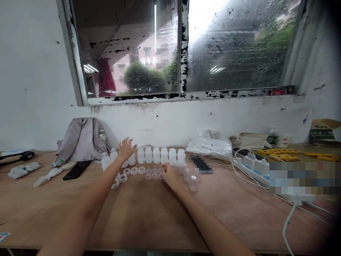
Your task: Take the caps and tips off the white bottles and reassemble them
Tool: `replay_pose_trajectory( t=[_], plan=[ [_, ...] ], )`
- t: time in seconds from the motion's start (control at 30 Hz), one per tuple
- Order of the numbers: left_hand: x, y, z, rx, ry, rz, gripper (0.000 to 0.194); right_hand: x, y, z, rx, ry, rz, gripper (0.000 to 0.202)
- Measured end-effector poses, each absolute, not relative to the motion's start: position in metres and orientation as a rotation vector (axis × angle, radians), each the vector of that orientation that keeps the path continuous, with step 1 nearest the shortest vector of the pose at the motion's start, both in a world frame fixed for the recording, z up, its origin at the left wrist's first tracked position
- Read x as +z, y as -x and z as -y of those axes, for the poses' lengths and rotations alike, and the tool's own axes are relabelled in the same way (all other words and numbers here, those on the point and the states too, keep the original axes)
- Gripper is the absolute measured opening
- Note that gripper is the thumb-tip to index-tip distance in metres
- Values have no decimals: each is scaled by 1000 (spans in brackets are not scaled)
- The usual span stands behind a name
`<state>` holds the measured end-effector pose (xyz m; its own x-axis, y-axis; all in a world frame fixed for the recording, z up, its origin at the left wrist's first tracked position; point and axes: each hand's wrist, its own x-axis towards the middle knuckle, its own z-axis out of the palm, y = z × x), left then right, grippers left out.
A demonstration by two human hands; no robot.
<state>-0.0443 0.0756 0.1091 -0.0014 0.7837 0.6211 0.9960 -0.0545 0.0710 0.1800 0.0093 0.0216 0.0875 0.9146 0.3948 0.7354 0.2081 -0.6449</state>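
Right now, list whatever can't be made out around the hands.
Head view only:
- Bottles behind the left hand: partly hidden by it.
- Right hand: what its fingers pinch is too small.
- Flat item and patch: pixelated.
- White cable: cut off by the bottom edge.

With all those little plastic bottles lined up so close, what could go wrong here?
The left hand hovers open right over the tight row of bottles; a brush could likely topple several at once. The right hand rests among small clear parts and rings, which a nudge might scatter or roll away. The cables lie close by, so a snagged arm could drag them into the parts.
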Motion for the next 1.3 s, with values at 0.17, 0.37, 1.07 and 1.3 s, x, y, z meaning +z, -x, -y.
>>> replay_pose_trajectory(
  t=[0.17, 0.37, 1.07, 1.3],
  plan=[
    [57, 25, -39, -817, 2082, 1795, 23, 14, -181, -10, 170, 1722, 1775, 26],
    [3, 25, -20, -819, 2206, 1851, 23, 11, -184, -13, 195, 1736, 1829, 17],
    [24, 2, 23, -1033, 2955, 1126, 43, 13, -191, -19, 277, 1323, 1951, 32],
    [17, 5, 16, -882, 2944, 1250, 42, 5, -187, -20, 226, 1382, 2071, 31]
  ],
)
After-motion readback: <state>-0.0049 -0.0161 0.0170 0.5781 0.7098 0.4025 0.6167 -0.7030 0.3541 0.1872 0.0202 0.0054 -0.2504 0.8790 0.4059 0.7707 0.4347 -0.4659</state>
